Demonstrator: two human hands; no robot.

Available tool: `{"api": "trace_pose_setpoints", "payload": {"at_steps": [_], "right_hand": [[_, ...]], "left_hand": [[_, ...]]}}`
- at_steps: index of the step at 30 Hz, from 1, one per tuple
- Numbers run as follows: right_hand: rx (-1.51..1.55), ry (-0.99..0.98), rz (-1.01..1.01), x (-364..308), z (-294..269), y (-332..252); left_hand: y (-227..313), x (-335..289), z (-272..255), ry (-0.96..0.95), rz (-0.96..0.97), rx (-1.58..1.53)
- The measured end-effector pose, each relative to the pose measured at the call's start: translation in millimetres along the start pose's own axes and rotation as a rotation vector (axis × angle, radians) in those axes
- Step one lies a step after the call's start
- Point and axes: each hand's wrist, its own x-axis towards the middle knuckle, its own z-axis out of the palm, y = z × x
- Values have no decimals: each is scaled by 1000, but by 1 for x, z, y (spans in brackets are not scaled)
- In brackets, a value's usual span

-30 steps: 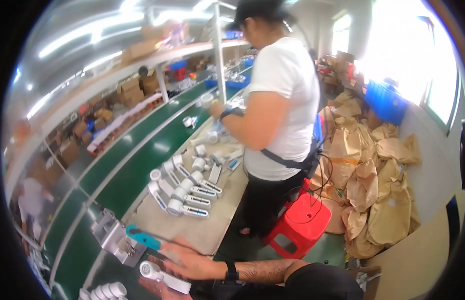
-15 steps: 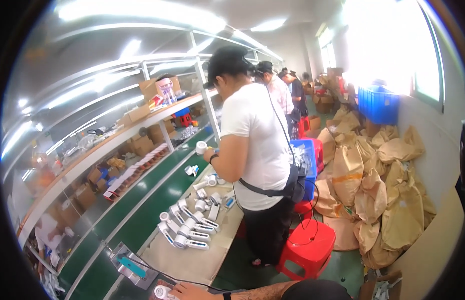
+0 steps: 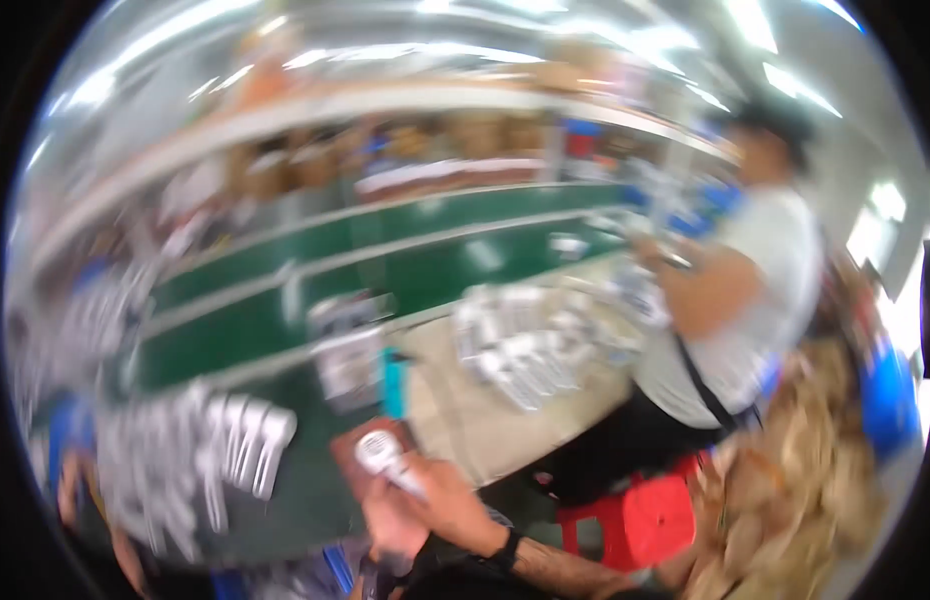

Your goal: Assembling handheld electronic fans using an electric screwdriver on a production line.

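Everything is smeared by motion, but I can make out both bare hands low in the middle, near the front of the dark green desk (image 3: 310,480). The left hand (image 3: 393,525) curls up from below and the right hand (image 3: 445,505) folds over from the other side, both drawn closed around the handle of a white shower-head-shaped piece (image 3: 378,449). Its round head pokes out past the fingers, over a reddish-brown flat pad (image 3: 345,450); whether they touch I can't tell.

Just beyond stands a silvery boxy metal fixture (image 3: 348,365), and beside it, upright in my view, a teal rod-shaped tool (image 3: 394,385). To the left, a strip of green surface separates the hands from a broad heap of white handled parts (image 3: 160,470), which reaches toward the desk's near edge. On the right, a beige flat sheet (image 3: 470,435) gives a stretch of room before a second white cluster (image 3: 520,345). Past its slanting near edge, a co-worker in a white shirt (image 3: 725,340) stands close, and a red plastic stool (image 3: 650,525) crowds the floor near the right forearm.
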Motion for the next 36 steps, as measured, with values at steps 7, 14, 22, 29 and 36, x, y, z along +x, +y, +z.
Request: {"api": "trace_pose_setpoints", "payload": {"at_steps": [7, 14, 22, 29, 36], "right_hand": [[-200, -165, -44, 2, -2, -5], [-239, -129, -50, -9, -5, -4], [219, -119, 375, 28, -19, -15], [-225, -352, 62, 30, -5, -2], [-163, -217, 89, 28, -12, 5]], "left_hand": [[-8, 1, -1, 126, -46, -273], [-9, -2, 10, 267, -78, -314], [11, 12, 5, 101, -87, -440], [7, 3, 6, 135, -103, -484], [4, 3, 0, 61, -74, -433]]}}
